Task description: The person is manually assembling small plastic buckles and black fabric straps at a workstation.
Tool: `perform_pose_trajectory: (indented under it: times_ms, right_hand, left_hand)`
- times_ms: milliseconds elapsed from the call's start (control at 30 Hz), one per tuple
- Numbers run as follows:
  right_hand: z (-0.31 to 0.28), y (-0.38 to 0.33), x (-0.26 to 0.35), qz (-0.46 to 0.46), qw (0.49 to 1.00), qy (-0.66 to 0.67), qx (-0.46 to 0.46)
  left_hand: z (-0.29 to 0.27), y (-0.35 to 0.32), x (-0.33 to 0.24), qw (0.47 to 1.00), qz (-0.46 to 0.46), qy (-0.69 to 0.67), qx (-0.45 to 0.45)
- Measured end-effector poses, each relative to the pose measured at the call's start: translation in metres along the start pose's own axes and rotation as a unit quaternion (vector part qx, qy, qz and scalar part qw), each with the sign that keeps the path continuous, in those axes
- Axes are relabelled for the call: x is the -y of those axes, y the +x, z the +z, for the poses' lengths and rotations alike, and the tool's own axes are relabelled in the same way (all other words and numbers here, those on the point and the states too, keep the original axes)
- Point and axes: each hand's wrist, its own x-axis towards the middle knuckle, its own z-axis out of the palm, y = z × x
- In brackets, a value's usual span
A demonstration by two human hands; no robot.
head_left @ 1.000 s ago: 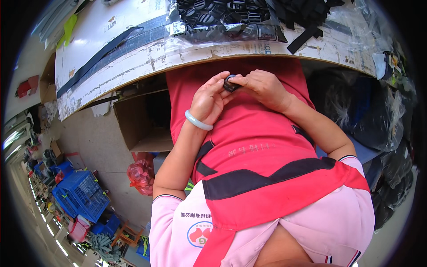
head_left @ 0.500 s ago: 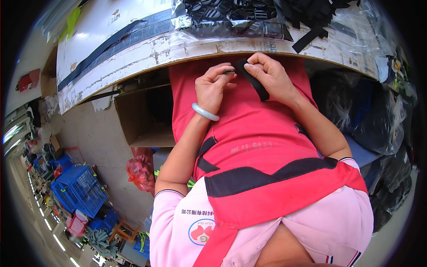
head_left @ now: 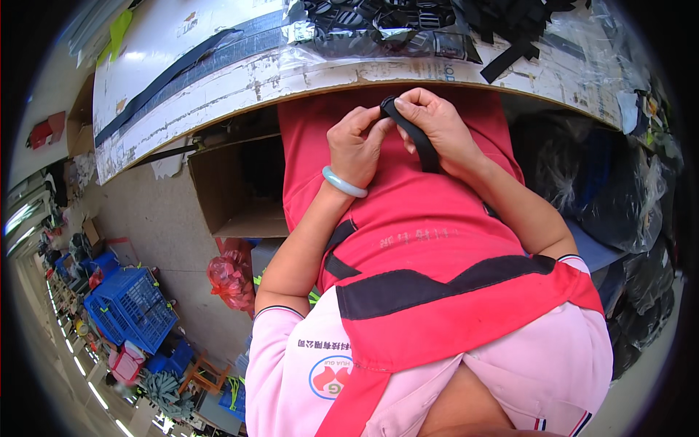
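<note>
The fingertips of both hands meet on the top end of a black strap (head_left: 415, 135), pinching it just below the near edge of the workbench (head_left: 240, 80). The left hand (head_left: 357, 149) curls its thumb and forefinger onto the strap's folded end; a pale green bangle (head_left: 344, 183) circles that wrist. The right hand (head_left: 440, 127) grips the same end from the other side, and the strap runs down under its palm over the red apron (head_left: 422, 240). On the workbench, near its far edge, lie a clear bag of black parts (head_left: 378, 29) and loose black straps (head_left: 510, 22). Under the bench to the left stands an open cardboard box (head_left: 226, 189); a blue crate (head_left: 131, 309) sits on the floor beyond.
</note>
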Motion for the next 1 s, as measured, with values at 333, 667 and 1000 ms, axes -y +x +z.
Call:
perform_pose_trajectory:
  times_ms: [333, 667, 1000]
  right_hand:
    - [-0.013, 0.004, 0.01, 0.052, 0.996, 0.025, 0.064]
    - [0.004, -0.017, 0.02, -0.239, 0.964, -0.112, -0.001]
    - [-0.006, -0.013, 0.015, -0.017, 0.984, -0.173, -0.05]
  left_hand:
    - [-0.007, -0.006, 0.003, 0.998, -0.024, -0.038, 0.034]
    - [-0.007, 0.008, -0.012, 0.925, -0.261, -0.277, -0.003]
    - [0.0, 0.001, -0.016, 0.991, -0.066, -0.115, -0.018]
